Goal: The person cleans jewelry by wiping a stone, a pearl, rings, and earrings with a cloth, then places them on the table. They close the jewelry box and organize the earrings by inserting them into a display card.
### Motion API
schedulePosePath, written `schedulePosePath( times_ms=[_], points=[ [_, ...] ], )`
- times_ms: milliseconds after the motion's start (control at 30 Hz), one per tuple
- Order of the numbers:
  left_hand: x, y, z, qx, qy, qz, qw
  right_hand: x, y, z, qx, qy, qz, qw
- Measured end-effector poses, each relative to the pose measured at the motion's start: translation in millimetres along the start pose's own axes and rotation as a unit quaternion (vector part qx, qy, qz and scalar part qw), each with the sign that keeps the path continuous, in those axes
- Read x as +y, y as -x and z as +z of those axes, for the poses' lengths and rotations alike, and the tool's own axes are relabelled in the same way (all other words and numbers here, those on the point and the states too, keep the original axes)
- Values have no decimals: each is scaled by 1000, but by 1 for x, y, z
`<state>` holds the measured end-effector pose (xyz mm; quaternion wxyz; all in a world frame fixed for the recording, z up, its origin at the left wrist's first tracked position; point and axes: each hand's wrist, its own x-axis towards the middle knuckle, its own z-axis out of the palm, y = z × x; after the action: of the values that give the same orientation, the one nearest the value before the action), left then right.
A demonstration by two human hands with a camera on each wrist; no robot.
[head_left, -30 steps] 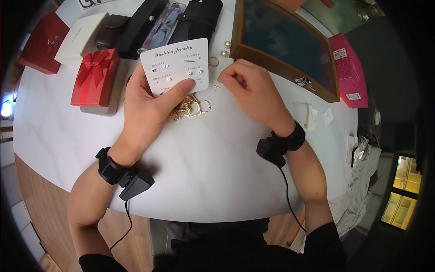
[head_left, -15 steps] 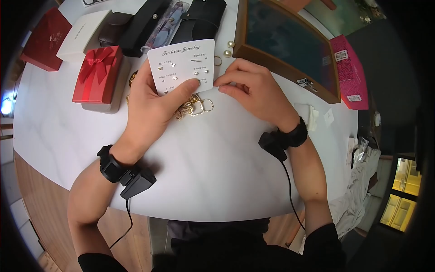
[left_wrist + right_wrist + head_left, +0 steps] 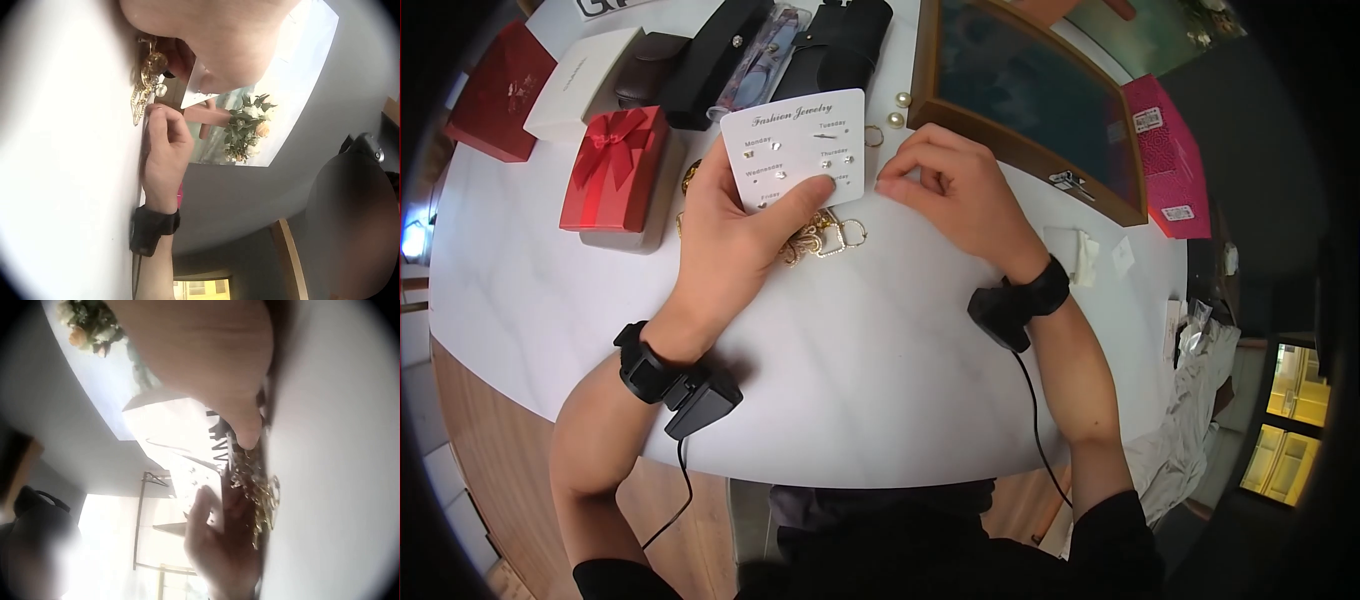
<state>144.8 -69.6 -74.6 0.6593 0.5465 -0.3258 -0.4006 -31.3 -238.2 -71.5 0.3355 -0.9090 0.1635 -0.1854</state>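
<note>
My left hand (image 3: pixel 735 225) grips a white earring card (image 3: pixel 795 120) printed "Fashion Jewelry", its thumb across the lower right front and its fingers behind. Small stud earrings sit on the card beside weekday names. Just right of the card, my right hand (image 3: pixel 955 195) has thumb and forefinger tips pinched together; the small silver earring between them is hidden now. Gold jewelry (image 3: pixel 820 238) lies in a pile on the table under the card, also visible as gold chain links (image 3: pixel 265 500) in the right wrist view. A gold ring (image 3: pixel 873 136) lies beyond the card's right edge.
Two pearl pieces (image 3: pixel 896 120) lie near a wooden glass-lidded case (image 3: pixel 1030 165). A pink box (image 3: pixel 1170 170) stands right of it. At left are a red bowed gift box (image 3: pixel 610 185), a white box (image 3: pixel 580 85) and dark cases (image 3: pixel 835 55). White scraps (image 3: pixel 1085 258) lie on the right.
The small silver earring that showed at my right fingertips is now covered by them. My right hand has shifted slightly, its fingers closer together. The card stays in my left hand, almost unmoved.
</note>
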Motion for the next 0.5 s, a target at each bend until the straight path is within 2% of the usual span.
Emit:
schedulePosePath(
  times_ms=[67,167,267,500],
  points=[
    [-1,0,1,2,11,8,1000,8,-1,-3,-4,-67,41,997],
    [-2,1,1,5,17,13,1000,8,0,-8,-35,-83,31,995],
    [-2,0,3,5,20,15,1000,0,-1,-9,-46,-23,18,999],
    [-3,0,1,-3,23,22,999,-3,-2,-7,-40,-15,30,999]
  ],
)
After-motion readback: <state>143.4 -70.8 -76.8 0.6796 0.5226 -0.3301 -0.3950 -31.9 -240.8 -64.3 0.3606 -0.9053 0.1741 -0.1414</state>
